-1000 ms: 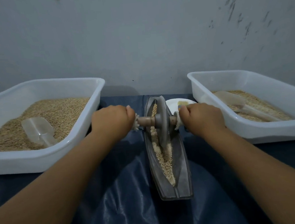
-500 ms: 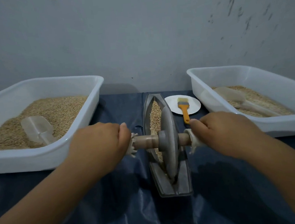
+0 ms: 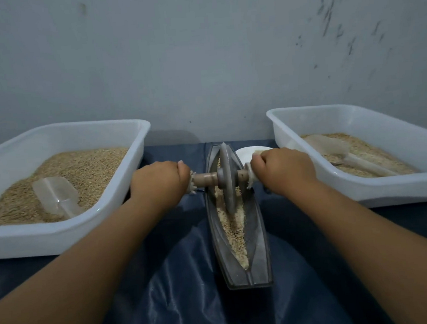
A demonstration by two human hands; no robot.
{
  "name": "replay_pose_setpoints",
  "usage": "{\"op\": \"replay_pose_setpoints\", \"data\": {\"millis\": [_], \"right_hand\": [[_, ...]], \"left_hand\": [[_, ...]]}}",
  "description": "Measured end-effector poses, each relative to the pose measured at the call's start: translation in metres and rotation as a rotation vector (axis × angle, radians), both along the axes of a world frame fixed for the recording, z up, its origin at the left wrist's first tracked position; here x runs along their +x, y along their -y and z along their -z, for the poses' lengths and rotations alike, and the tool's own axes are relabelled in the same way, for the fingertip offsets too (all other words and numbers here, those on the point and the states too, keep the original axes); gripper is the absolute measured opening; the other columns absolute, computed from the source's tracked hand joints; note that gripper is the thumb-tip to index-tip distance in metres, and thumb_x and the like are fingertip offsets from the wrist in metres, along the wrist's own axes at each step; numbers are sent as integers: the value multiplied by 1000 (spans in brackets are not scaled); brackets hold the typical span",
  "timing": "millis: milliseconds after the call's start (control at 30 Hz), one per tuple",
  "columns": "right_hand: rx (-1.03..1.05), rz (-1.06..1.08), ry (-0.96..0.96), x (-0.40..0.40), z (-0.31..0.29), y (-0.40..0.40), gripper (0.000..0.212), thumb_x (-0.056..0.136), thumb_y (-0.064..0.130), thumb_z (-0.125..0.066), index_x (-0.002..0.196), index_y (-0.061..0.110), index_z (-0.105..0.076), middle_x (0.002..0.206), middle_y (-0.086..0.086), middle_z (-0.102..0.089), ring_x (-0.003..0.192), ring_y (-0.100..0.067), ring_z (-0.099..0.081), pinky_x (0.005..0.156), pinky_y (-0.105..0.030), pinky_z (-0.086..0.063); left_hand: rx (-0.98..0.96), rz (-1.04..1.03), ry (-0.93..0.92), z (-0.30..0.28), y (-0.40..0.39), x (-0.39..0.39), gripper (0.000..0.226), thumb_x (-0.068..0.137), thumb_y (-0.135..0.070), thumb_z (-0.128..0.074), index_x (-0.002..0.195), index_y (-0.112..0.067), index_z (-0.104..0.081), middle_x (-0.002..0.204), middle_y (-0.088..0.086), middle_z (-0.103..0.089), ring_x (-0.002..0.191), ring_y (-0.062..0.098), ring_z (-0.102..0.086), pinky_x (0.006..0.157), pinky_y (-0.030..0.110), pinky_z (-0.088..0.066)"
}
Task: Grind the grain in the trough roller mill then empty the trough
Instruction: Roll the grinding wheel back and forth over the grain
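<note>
A narrow grey boat-shaped trough (image 3: 258, 247) lies lengthwise on the dark cloth, with crushed grain (image 3: 234, 234) along its groove. A grey roller wheel (image 3: 227, 178) stands upright in the far half of the trough on a wooden axle (image 3: 205, 179). My left hand (image 3: 158, 182) grips the axle's left end and my right hand (image 3: 283, 170) grips its right end; white wrapping shows at both grips. The axle ends are hidden inside my fists.
A white tub (image 3: 67, 232) of grain with a clear scoop (image 3: 56, 196) stands at the left. A second white tub (image 3: 401, 188) with grain and a scoop (image 3: 344, 154) stands at the right. A white plate (image 3: 245, 152) peeks out behind my right hand. A grey wall is close behind.
The wheel was at the far part of the trough, rolled toward me, and has now rolled back to the far half. The plate's brush is hidden behind my right hand again.
</note>
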State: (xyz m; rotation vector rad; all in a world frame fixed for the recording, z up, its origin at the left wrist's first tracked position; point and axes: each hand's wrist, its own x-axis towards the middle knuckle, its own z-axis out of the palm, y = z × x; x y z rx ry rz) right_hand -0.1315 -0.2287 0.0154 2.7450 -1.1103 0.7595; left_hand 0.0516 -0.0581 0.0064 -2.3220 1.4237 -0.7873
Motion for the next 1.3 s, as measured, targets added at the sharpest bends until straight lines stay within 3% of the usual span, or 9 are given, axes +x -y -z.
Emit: {"op": "replay_pose_setpoints", "data": {"millis": [300, 367, 467, 600, 833, 933, 1033, 1200, 1300], "right_hand": [[169, -110, -182, -71, -21, -55, 56, 95, 53, -28, 52, 20, -43, 49, -1, -47, 48, -16, -48, 47, -30, -30], [161, -101, -170, -70, -21, -56, 56, 95, 52, -28, 52, 20, -42, 49, 0, -47, 48, -16, -48, 47, -30, -29], [154, -43, -110, -49, -9, -43, 55, 96, 47, -27, 52, 20, -47, 53, 0, -51, 53, -18, -50, 50, -30, -34], [78, 15, -13, -8, 6, -9, 51, 96, 39, -24, 60, 20, -55, 57, 2, -50, 57, -20, -47, 53, -30, -31], [24, -8, -46, 11, -5, 2, 45, 94, 37, -27, 56, 20, -45, 58, 0, -47, 52, -15, -39, 50, -29, -24], [12, -51, -142, -14, -5, -21, 45, 92, 38, -19, 59, 22, -44, 58, 3, -45, 53, -13, -39, 50, -28, -25], [82, -85, -200, -49, -14, -48, 52, 94, 50, -22, 57, 24, -46, 54, 3, -48, 50, -11, -45, 48, -29, -28], [133, -107, -197, -64, -21, -63, 57, 88, 56, -19, 49, 22, -42, 46, 1, -45, 44, -11, -44, 45, -28, -26], [77, -21, -142, -36, -7, -43, 54, 95, 47, -23, 53, 21, -45, 55, 1, -48, 55, -18, -48, 52, -30, -31]], "left_hand": [[26, 333, -108, -22, -79, -54, 58, 59, -15, -80, 102, 0, -44, 62, 10, -49, 44, 26, -46, 39, 29, -36], [35, 222, -139, -22, -75, -59, 27, 85, -28, -53, 103, -9, -44, 67, 1, -41, 54, 20, -43, 46, 30, -37], [-74, 132, -96, -12, -48, -48, 37, 94, -28, -15, 109, -15, -46, 72, -4, -39, 63, 19, -40, 55, 31, -37], [-6, 101, 2, -10, -2, -17, 43, 88, -20, -57, 125, -7, -39, 94, 8, -57, 70, 25, -48, 56, 33, -43], [-43, 60, -140, -12, 9, -7, 39, 83, -20, -64, 115, -9, -43, 95, 8, -59, 77, 25, -57, 67, 39, -54], [-84, 45, -246, -2, -11, -23, 20, 93, -31, -44, 103, -14, -44, 81, 3, -52, 73, 24, -55, 62, 37, -48], [-218, 112, -342, -2, -42, -47, 46, 86, -36, 1, 86, -20, -42, 67, -5, -37, 60, 18, -43, 54, 29, -34], [-350, 39, -391, -10, -56, -68, 49, 90, -47, -5, 61, -18, -32, 54, -4, -31, 58, 20, -39, 58, 31, -32], [-217, 55, -252, -9, -29, -52, 53, 87, -41, 2, 80, -21, -47, 67, -2, -38, 67, 26, -49, 61, 31, -38]]}}
